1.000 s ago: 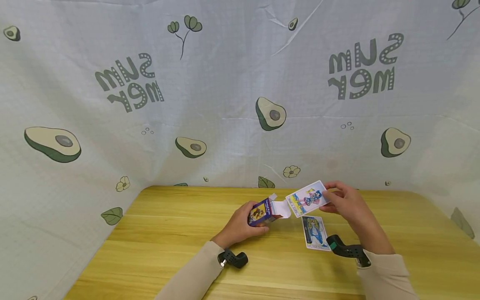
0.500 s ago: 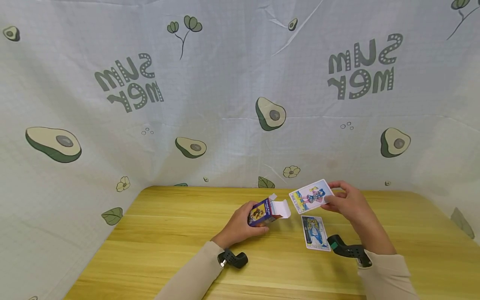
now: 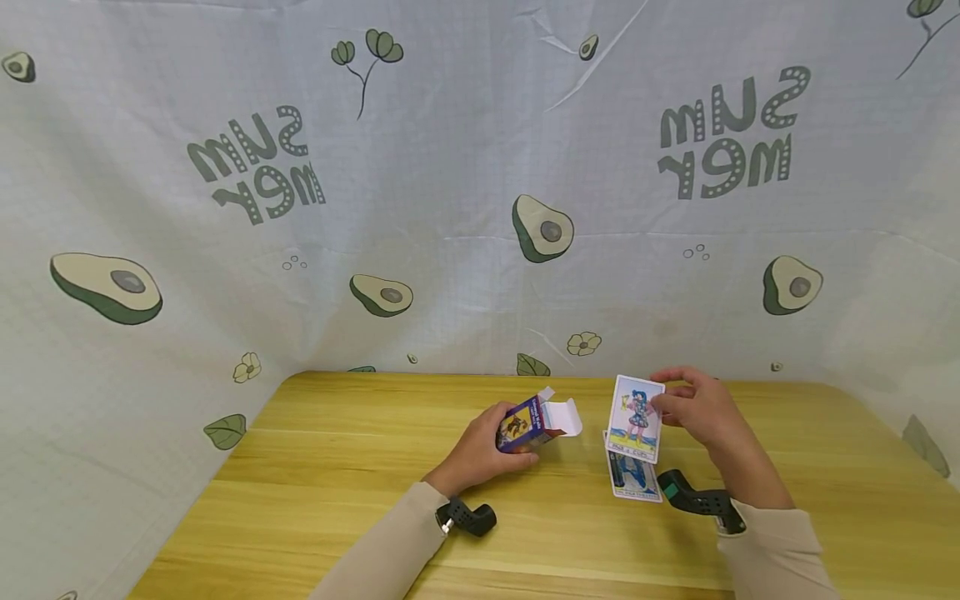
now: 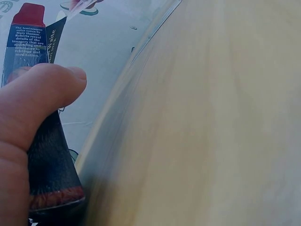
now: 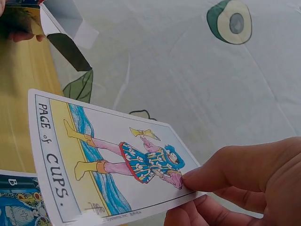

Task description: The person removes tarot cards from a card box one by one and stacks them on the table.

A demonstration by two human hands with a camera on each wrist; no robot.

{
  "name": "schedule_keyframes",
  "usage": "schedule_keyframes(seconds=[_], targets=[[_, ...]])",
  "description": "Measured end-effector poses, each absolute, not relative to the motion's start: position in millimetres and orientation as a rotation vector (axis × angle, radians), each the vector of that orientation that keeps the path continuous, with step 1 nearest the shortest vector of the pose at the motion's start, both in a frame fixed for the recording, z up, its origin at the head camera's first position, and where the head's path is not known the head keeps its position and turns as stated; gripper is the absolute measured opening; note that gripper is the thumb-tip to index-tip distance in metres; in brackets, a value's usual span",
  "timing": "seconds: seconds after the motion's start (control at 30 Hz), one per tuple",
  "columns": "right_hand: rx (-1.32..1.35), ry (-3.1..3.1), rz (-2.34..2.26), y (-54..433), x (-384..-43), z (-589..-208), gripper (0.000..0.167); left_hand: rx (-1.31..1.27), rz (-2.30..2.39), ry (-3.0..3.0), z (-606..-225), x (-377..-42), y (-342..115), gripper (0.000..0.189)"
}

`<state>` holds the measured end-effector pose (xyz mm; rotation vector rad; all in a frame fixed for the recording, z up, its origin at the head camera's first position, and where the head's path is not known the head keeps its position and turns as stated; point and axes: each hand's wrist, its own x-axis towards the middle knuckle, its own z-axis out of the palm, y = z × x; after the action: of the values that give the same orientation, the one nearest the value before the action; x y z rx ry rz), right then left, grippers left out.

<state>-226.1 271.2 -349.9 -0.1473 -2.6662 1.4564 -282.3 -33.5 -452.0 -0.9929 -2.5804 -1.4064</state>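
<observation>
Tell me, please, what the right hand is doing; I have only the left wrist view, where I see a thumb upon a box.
Observer: The right hand pinches a card titled "Page of Cups".
Operator: Thank you. Is there any other card near to it?
Observer: Yes, a second card lies on the table; in the head view, the first one hides its far part.
Operator: And what is on the face of the box which I cannot see?
Observer: The head view shows a small picture in a yellow panel on the box's purple face.
</observation>
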Motion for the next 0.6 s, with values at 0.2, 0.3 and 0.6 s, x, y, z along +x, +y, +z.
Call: schedule_keyframes(seconds=[0.2,0.3,0.6], targets=[[-0.134,-2.692,1.469,274,-229,-353,0.040,-0.999,-1.401,-2.577,-452,-283,-33,0.065],[-0.107,-2.710,1.466,277,-231,-357,0.040,-0.996,-1.405,-2.577,-450,-282,-33,0.065],[-0.078,-2.778,1.539,283,-239,-371,0.040,-0.992,-1.406,-2.572,-452,-282,-33,0.065]])
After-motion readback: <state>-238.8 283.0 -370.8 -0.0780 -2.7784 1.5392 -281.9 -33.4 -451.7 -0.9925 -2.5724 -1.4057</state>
